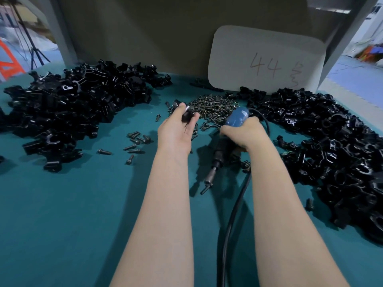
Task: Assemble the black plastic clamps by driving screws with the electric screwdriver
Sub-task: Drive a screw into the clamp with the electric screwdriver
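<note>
A: Step in hand?
B: Mid-cycle by the look of it, between pick-up and driving; pinching a small black plastic clamp piece (187,115) in the fingers of the left hand (178,133), raised over the near edge of the heap of small dark metal screws (215,105); right hand (241,132) wrapped tight round the blue-handled electric screwdriver (220,151), bit slanting down toward the teal surface (62,224), single dark screw (204,189) at the tip.
A: Stock?
B: Left pile of black plastic clamps (72,104) and right pile of black plastic clamps (331,154), well apart; loose screws scattered between; white card marked 44 (265,61) propped behind; black cable (232,216) trailing toward the viewer.
A: Next?
B: Probably bring clamp and bit together; needs the screw square to the clamp's hole and the clamp pinned firm against torque; cannot tell whether the clamp already carries a screw.
</note>
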